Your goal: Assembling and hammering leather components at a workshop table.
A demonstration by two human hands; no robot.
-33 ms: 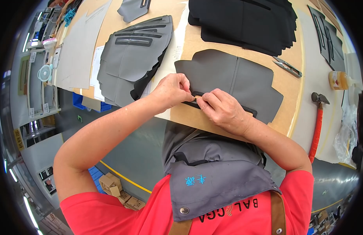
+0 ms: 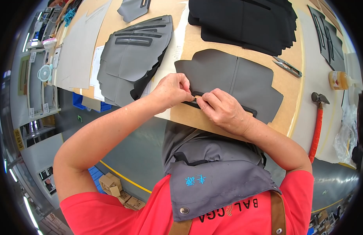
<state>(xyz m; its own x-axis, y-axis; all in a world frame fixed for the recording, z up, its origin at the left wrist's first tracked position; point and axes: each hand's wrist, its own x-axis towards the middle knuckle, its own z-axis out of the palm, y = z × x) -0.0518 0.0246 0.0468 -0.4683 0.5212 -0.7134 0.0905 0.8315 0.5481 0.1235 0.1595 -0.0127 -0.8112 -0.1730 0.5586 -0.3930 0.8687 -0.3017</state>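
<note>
A grey cut panel (image 2: 254,74) of leather-like sheet lies before me on the table, a seam line running across its middle. Along its near edge is a slot with black edging (image 2: 250,111), and the brown board shows through the opening. At the left end of that slot, my left hand (image 2: 174,90) is closed in a pinch on the edging. Close beside it my right hand (image 2: 224,111) pinches the same edging with thumb and fingers. The fingertips hide the exact spot they grip, and any small piece between them cannot be made out.
Left of the panel lies a fanned stack of grey panels (image 2: 130,58); a black stack (image 2: 244,27) is beyond. Thread snips (image 2: 288,67), a jar of amber liquid (image 2: 338,80) and a red-handled hammer (image 2: 317,121) lie to the right. The table's near edge (image 2: 212,127) borders my apron.
</note>
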